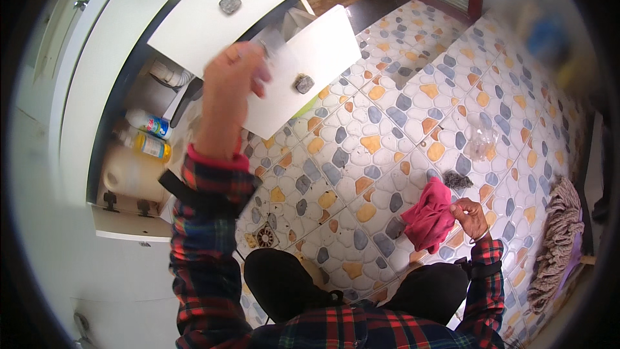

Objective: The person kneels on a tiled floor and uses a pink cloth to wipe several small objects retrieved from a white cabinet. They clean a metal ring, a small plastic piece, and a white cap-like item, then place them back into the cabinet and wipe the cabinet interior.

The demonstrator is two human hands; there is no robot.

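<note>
A crumpled pink cloth (pixel 428 218) hangs from my right hand (pixel 470 218), pinched between thumb and fingers low over the pebble-patterned tile floor (pixel 339 165). Just beyond the cloth lies a dark metal scouring pad (pixel 457 180). My left hand (pixel 235 77) is raised on the left, blurred, with its fingers bent. It appears in front of a white cabinet door (pixel 290 68) that stands ajar and has a square grey knob (pixel 304 84). Whether the fingers touch the door or hold something small cannot be made out.
Inside the open cabinet lie a blue-labelled bottle (pixel 156 125), a yellow bottle (pixel 152 146) and a large pale jug (pixel 133 174). A second white door (pixel 218 14) stands beyond. The floor bears a drain (pixel 265 236), clear plastic (pixel 482 143) and a string mop (pixel 557 242).
</note>
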